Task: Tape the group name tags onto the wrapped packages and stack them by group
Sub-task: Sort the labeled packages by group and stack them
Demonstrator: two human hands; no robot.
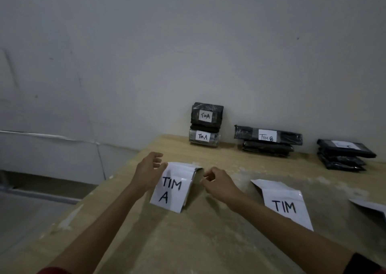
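A folded white card marked "TIM A" stands tent-like on the wooden table. My left hand is at its upper left corner, thumb against the paper's edge and fingers loosely curled. My right hand hovers just right of the card's fold with its fingers curled in; I see nothing in it. Against the wall stand two dark wrapped packages tagged "TIM A". To their right is a stack whose top package is tagged "TIM B", and then a third tagged stack.
A second folded card reading "TIM" lies right of my right forearm. The corner of a third card shows at the right border. The table's left edge drops to the floor. A grey wall backs the table.
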